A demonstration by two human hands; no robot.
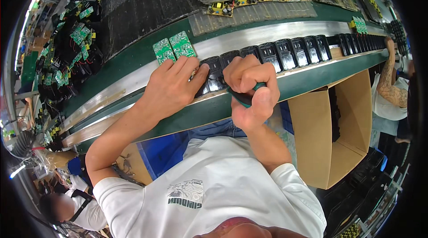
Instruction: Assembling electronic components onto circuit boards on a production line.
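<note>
A row of shiny black plastic cases lies along the bench rail. At its left end my left hand curls its fingers round a black plastic case, the thumb along its top. A small pale part shows between those fingers, mostly covered. Just to the right, above the cases, my right hand is closed around a green-handled hand tool; its working end is hidden. Two green circuit boards rest on the rail beyond my left hand.
Beyond the rail are dark wrapped panels and yellowish circuit boards. Boards and wires pile up at left. An open cardboard box stands below the bench at right. At far right a co-worker's tattooed arm reaches the bench.
</note>
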